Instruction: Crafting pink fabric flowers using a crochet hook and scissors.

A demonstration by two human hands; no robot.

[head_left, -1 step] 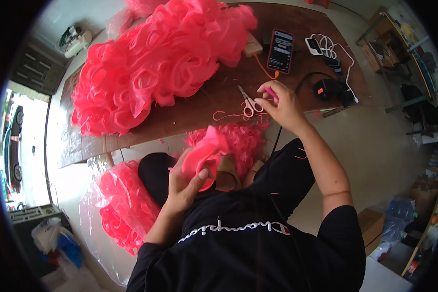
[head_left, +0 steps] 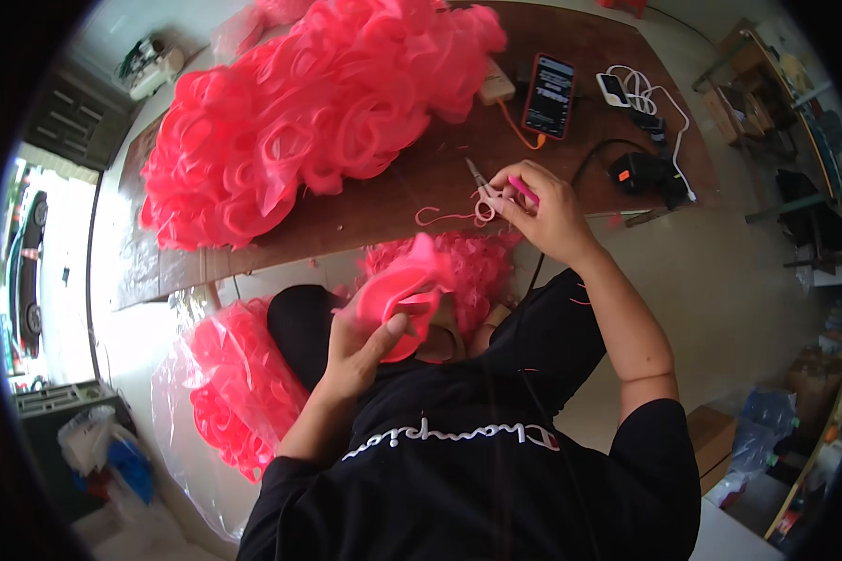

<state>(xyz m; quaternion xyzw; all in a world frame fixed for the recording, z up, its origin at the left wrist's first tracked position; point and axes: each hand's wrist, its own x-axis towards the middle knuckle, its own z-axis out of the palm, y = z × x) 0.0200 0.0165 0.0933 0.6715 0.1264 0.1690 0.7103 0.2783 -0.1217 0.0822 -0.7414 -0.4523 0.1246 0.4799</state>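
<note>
My left hand (head_left: 354,360) is closed around a curled strip of pink sheer fabric (head_left: 407,292), held above my lap with the thumb on its near edge. Over the table's near edge, my right hand (head_left: 557,217) keeps a slim bright-pink handle (head_left: 524,191) in its curled fingers; the rest of that tool is hidden. The thumb and fingertips of this hand reach the finger loops of small scissors (head_left: 478,176) with pale pink handles; whether they grip the loops I cannot tell. The scissors point away from me, beside loose pink thread (head_left: 427,217).
A big heap of pink ruffled fabric (head_left: 281,140) covers the left of the brown table (head_left: 421,178). Farther right are a phone (head_left: 548,96), a white device (head_left: 614,90) with cables, and a black adapter (head_left: 632,172). Pink scraps (head_left: 477,266) and a clear bag (head_left: 243,393) of pink fabric lie below.
My right hand has come farther onto the scissors' loops. The view has shifted slightly; the left hand still holds the pink fabric strip.
</note>
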